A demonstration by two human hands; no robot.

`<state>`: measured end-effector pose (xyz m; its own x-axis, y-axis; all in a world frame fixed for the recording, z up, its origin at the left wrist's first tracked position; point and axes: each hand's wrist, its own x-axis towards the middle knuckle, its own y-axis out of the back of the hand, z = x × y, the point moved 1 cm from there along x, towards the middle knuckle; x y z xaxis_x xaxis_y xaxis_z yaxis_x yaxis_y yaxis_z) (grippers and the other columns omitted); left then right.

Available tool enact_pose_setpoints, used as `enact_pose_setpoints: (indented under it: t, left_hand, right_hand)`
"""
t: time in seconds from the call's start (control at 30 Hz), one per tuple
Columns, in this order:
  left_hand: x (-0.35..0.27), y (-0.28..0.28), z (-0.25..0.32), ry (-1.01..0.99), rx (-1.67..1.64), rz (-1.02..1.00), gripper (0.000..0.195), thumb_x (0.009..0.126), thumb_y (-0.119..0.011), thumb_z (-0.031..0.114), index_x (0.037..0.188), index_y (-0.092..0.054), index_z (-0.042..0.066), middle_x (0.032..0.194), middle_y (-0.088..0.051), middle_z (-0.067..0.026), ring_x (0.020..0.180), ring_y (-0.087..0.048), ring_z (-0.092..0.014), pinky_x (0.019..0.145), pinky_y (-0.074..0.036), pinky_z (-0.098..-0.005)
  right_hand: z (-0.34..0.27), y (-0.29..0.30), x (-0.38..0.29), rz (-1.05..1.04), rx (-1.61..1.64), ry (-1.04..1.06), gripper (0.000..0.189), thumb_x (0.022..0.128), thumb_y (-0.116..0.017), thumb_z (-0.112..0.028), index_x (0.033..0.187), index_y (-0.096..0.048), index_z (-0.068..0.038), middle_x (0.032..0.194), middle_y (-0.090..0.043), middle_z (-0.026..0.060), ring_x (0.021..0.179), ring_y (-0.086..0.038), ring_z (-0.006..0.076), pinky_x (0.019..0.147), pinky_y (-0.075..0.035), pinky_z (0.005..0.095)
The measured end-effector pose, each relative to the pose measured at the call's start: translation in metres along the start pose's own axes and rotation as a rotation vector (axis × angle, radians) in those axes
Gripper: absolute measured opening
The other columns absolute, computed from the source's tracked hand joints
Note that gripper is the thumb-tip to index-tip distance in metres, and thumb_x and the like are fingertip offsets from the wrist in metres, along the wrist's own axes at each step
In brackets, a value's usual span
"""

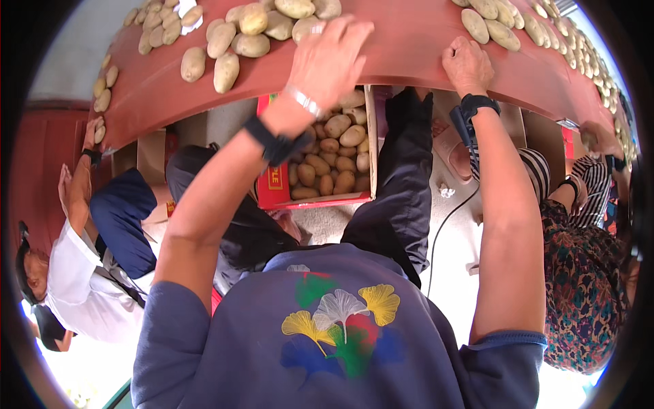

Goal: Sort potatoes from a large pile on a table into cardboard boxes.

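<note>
My left hand (327,64) is palm down over the near edge of a red-brown table (403,46), its thumb apart from its fingers. I see nothing in it, though the palm is hidden. Just beyond its knuckles and to its left lies a loose heap of pale potatoes (250,45). My right hand (467,65) rests as a curled fist by the table edge, with no object showing. Close to it, up and to the right, lies another group of potatoes (490,25). A red cardboard box (265,191) full of potatoes (334,158) stands below my left hand, between my legs.
At far left, a person in white (94,291) has a hand at a potato (99,134). Someone in a patterned top (582,291) sits close on my right. Potato rows (587,56) line the table's right side. A black cable (449,214) hangs beside my right arm.
</note>
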<state>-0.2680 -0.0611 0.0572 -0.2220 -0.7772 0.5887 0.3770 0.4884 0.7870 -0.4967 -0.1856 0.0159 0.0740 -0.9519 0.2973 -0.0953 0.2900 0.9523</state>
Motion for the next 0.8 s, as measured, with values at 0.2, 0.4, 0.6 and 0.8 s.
enact_pose_setpoints:
  t: [0.2, 0.4, 0.6, 0.8]
  left_hand:
    - [0.009, -0.043, -0.029, 0.069, 0.438, -0.291, 0.035, 0.078, -0.063, 0.014, 0.112, -0.055, 0.016, 0.121, -0.045, -0.0156, 0.102, -0.053, -0.041, 0.075, -0.052, -0.0461]
    - [0.005, -0.045, -0.014, 0.162, 0.452, -0.403, 0.03, 0.078, -0.061, 0.01, 0.107, -0.056, 0.019, 0.124, -0.039, -0.0162, 0.103, -0.053, -0.041, 0.066, -0.057, -0.0409]
    - [-0.037, -0.017, 0.011, 0.084, 0.22, -0.294, 0.026, 0.073, -0.059, 0.004, 0.096, -0.057, 0.016, 0.128, -0.035, -0.0187, 0.103, -0.049, -0.044, 0.066, -0.058, -0.0427]
    - [-0.081, -0.002, 0.015, 0.188, -0.286, -0.363, 0.029, 0.071, -0.059, 0.004, 0.097, -0.057, 0.015, 0.125, -0.042, -0.0233, 0.108, -0.05, -0.044, 0.085, -0.048, -0.0469]
  right_hand:
    - [-0.005, 0.0, -0.002, -0.011, 0.003, 0.011, 0.021, 0.082, -0.053, -0.029, 0.094, -0.064, -0.016, 0.102, -0.063, 0.0053, 0.097, -0.059, 0.0293, 0.08, -0.05, 0.0462]
    - [-0.003, -0.002, 0.0, -0.01, 0.016, -0.011, 0.02, 0.081, -0.054, -0.027, 0.092, -0.063, -0.014, 0.101, -0.063, 0.0061, 0.096, -0.059, 0.0297, 0.079, -0.05, 0.0466]
    - [-0.006, 0.0, -0.001, 0.013, 0.021, 0.002, 0.018, 0.08, -0.056, -0.026, 0.09, -0.063, -0.013, 0.097, -0.063, 0.0063, 0.094, -0.059, 0.029, 0.078, -0.05, 0.0471]
    - [-0.004, -0.012, 0.005, 0.017, 0.019, 0.01, 0.017, 0.08, -0.054, -0.025, 0.089, -0.063, -0.013, 0.096, -0.063, 0.0064, 0.094, -0.059, 0.0288, 0.077, -0.05, 0.0468]
